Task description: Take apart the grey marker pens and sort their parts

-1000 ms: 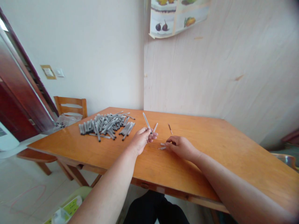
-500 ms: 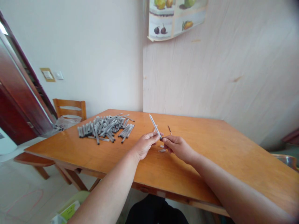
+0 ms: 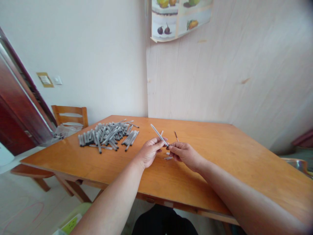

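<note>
Many grey plastic pens (image 3: 110,134) are lying leftmost, the left hand (image 3: 149,152) is clamping a slim whitish pen (image 3: 157,132) above the brown wooden table (image 3: 232,153), and the right hand (image 3: 185,155), newly raised, is making the hold two-handed by pinching the whitish pen's dark end.

Room in a home, wooden table (image 3: 207,156), slatted chair (image 3: 70,119), fruit poster (image 3: 166,19), reddish door (image 3: 17,107)

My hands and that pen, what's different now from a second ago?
The right hand has moved from beside the small white pieces to the dark lower end of the pen, which it now pinches. The pen, kept in the left hand, leans further left. The pile of pens lies as before.
</note>
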Demonstrator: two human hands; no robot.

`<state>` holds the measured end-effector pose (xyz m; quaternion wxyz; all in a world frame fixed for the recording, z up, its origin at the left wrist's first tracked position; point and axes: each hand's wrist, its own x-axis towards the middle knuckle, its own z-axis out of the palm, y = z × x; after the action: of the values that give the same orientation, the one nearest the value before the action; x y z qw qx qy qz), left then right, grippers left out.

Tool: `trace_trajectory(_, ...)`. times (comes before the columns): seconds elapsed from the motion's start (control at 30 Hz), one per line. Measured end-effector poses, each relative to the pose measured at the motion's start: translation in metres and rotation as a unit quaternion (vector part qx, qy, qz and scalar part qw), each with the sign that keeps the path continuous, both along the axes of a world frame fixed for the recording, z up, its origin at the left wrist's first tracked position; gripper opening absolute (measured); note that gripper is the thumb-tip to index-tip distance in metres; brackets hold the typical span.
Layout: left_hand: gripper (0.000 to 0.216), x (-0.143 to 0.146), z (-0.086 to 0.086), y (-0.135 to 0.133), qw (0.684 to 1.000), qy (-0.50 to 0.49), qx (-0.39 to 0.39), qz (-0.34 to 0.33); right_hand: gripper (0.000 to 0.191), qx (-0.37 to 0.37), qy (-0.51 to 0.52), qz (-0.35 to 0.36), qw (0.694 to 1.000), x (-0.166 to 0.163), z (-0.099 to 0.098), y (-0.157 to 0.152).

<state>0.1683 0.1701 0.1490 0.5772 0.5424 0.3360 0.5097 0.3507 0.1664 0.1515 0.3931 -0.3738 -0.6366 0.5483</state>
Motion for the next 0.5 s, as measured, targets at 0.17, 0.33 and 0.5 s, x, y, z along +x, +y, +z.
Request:
trace_trajectory(0.17, 0.032, 0.0003, -0.0021, 0.0014, 1.000, 0.026, 0.007, 0.016, 0.027, 0.035, -0.018, -0.031, 0.999, 0.0007, -0.0026, 0.0030)
trace_trajectory(0.33, 0.028, 0.0014, -0.0054, 0.0043, 0.999, 0.015, 0.007, 0.028, 0.025, 0.086, -0.049, -0.047, 0.994, 0.0007, -0.0043, 0.0033)
trace_trajectory(0.5, 0.024, 0.0027, -0.0073, 0.0051, 0.999, 0.000, -0.001, 0.034, 0.020, 0.145, -0.100, -0.090, 0.980, -0.0009, -0.0044, 0.0033)
